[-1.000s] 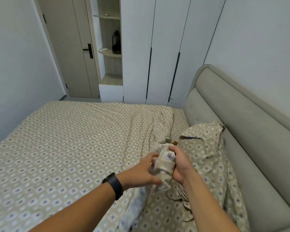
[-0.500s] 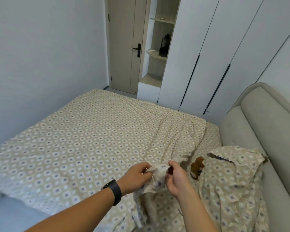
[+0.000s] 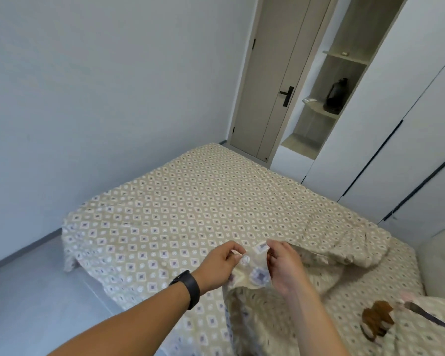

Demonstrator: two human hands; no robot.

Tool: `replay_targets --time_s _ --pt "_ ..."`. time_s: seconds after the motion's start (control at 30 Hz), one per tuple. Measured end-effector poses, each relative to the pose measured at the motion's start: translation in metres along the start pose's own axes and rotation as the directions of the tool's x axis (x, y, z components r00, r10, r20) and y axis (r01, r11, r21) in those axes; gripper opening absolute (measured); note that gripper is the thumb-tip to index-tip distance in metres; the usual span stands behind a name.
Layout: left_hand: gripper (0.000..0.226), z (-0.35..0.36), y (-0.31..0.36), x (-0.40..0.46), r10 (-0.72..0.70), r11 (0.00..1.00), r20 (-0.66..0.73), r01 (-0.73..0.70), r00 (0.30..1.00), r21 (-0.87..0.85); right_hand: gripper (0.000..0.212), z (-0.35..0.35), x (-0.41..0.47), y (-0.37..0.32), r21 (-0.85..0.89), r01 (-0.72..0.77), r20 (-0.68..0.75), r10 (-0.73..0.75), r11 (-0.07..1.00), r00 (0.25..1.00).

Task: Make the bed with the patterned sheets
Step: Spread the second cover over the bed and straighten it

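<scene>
Hands (image 3: 252,265) higher on patterned sheet (image 3: 180,222) (brown toy (image 3: 376,320) nearby)

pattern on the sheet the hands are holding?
Beige sheet with rows of small white-edged diamonds, purple-grey centres, alternating with white dots. Head view, clearest mid-bed.

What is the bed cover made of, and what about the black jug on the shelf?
The cover looks like thin woven cloth, probably cotton: matte, printed with small diamonds, and it wrinkles and bunches where both hands pinch it. The jug looks like dark plastic or tinted glass with a slight shine; it is too far away to be sure.
</scene>
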State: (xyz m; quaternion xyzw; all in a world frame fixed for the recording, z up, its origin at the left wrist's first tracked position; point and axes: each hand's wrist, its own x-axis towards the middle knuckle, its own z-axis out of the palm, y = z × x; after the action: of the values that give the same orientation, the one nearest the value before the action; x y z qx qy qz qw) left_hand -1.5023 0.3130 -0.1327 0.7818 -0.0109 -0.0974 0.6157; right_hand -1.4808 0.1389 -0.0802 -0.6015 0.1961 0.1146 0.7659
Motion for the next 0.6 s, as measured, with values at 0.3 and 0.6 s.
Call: replay_targets --time_s 0.3,0.6 --pt "0.087 -0.17 -0.026 -0.011 0.094 0.993 0.137 -0.103 0.986 0.056 0.018 0.201 0.043 0.029 -0.01 -0.089 0.078 0.089 0.996 0.993" --pt "0.01 -0.325 -0.084 0.065 0.076 0.996 -0.257 -0.063 0.963 0.056 0.017 0.352 0.138 0.033 -0.184 -0.136 0.053 0.148 0.973 0.988"
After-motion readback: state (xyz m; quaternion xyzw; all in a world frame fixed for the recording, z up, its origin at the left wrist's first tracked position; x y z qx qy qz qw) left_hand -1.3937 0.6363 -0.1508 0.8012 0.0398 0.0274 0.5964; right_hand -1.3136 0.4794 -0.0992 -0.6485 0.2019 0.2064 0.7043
